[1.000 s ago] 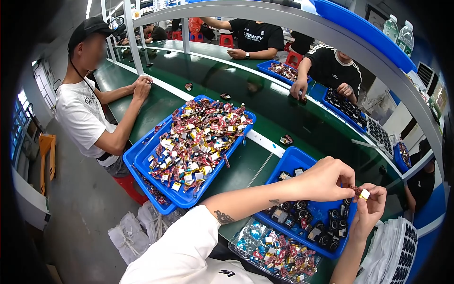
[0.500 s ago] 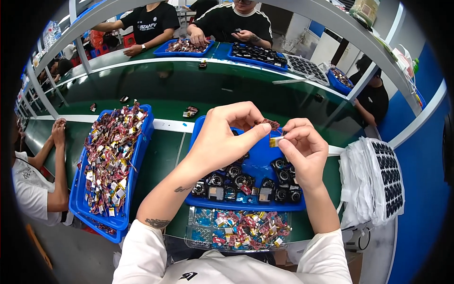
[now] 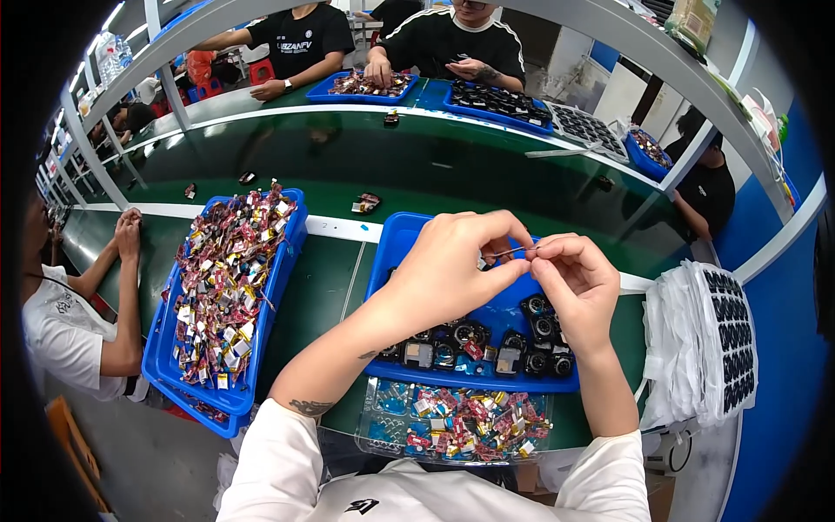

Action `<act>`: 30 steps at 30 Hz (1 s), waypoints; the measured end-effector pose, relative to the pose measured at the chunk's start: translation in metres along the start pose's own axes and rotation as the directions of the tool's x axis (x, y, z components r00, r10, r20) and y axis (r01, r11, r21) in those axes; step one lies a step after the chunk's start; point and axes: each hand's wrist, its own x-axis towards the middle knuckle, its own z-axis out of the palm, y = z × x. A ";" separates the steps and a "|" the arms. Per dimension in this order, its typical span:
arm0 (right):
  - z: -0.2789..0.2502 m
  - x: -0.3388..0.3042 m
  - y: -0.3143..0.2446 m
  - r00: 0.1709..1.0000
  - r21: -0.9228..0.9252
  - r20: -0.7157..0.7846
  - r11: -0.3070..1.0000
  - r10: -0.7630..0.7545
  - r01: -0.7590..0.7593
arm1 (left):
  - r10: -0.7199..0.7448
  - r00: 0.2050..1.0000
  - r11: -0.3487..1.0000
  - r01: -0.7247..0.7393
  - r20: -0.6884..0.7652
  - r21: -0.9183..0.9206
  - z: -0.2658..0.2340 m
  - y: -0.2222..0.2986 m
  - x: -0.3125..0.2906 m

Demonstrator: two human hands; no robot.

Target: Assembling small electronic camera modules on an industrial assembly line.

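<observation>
We have both hands up over the blue tray, and the thin part we are working on sits in the air between the fingertips, turned edge-on so that we cannot tell its face. Our left hand pinches it narrowly from the left; our right hand closes thumb and finger at its other end, in an equally narrow pinch. To do this well, we judge, we should hold by the edges and let one hand steady while the other does the fine adjusting — two hands pulling at once could strain any delicate join. We should keep the force light, since a piece this thin would probably bend before it resisted. Staying low over the tray makes sense, though a slip would land the part among the black lens modules, where it could be hard to pick out. We would keep our forearms off the clear plastic tray near us on the bench — its small loose pieces could easily scatter if knocked.
</observation>
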 end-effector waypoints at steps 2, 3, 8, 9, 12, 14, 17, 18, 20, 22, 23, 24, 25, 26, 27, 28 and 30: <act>0.003 0.002 -0.004 1.000 0.040 -0.017 0.999 0.020 -0.020 | 0.019 1.000 0.999 -0.019 -0.011 0.026 0.001 -0.002 0.000; 0.004 0.002 -0.005 0.999 0.035 -0.031 0.999 0.038 -0.037 | 0.014 1.000 0.999 -0.013 -0.021 0.040 0.001 -0.004 0.001; 0.000 0.005 0.003 0.999 -0.074 -0.026 0.997 -0.039 0.037 | 0.166 0.985 0.982 -0.160 -0.054 0.100 -0.005 -0.008 -0.001; 0.000 0.006 0.004 0.998 -0.080 0.000 0.995 -0.060 0.060 | 0.156 0.986 0.985 -0.151 -0.056 0.087 -0.007 -0.007 -0.003; 0.000 0.003 -0.002 0.997 0.026 -0.043 0.998 0.062 -0.061 | 0.191 0.977 0.980 -0.186 -0.089 0.066 -0.005 -0.007 -0.006; -0.011 0.000 -0.004 0.996 0.043 -0.072 0.998 0.048 -0.045 | 0.188 0.979 0.980 -0.193 -0.078 -0.056 0.003 -0.005 -0.001; -0.014 -0.003 0.004 0.994 -0.035 -0.102 0.999 -0.042 0.039 | 0.087 0.996 0.981 -0.090 -0.026 -0.169 0.002 0.003 -0.003; -0.013 -0.003 0.008 0.995 -0.052 -0.089 0.997 -0.054 0.050 | 0.078 0.996 0.983 -0.083 -0.034 -0.163 0.000 0.002 -0.005; -0.007 -0.002 0.003 0.998 0.004 -0.058 0.999 -0.035 0.035 | 0.062 0.997 0.986 -0.068 -0.046 -0.151 -0.003 0.001 -0.007; -0.004 -0.002 0.001 0.999 0.064 -0.033 0.998 -0.008 0.010 | 0.030 0.999 0.987 -0.036 -0.039 -0.158 -0.005 0.001 -0.008; -0.005 -0.001 0.001 0.999 0.064 -0.032 0.998 -0.008 0.010 | 0.031 0.999 0.987 -0.037 -0.040 -0.158 -0.005 0.001 -0.007; -0.006 0.000 0.001 0.999 0.067 -0.047 0.998 0.005 -0.002 | 0.028 0.999 0.991 -0.033 -0.043 -0.130 -0.004 0.000 -0.006; -0.006 0.000 0.001 0.998 0.064 -0.061 0.998 0.015 -0.011 | 0.030 0.998 0.994 -0.035 -0.047 -0.107 -0.004 -0.001 -0.006; -0.006 0.000 0.000 0.998 0.057 -0.062 0.998 0.013 -0.009 | 0.034 0.998 0.993 -0.039 -0.048 -0.112 -0.004 -0.002 -0.006; -0.006 0.000 -0.001 0.998 0.037 -0.060 0.999 0.020 -0.018 | 0.049 0.997 0.994 -0.054 -0.053 -0.096 -0.004 -0.002 -0.006; -0.007 0.001 -0.001 0.998 0.025 -0.058 0.999 0.030 -0.029 | 0.058 0.997 0.995 -0.062 -0.055 -0.075 -0.004 -0.002 -0.006; -0.006 0.000 -0.002 0.997 0.045 -0.057 0.997 0.060 -0.058 | 0.056 0.997 0.996 -0.059 -0.047 -0.066 -0.001 -0.004 -0.004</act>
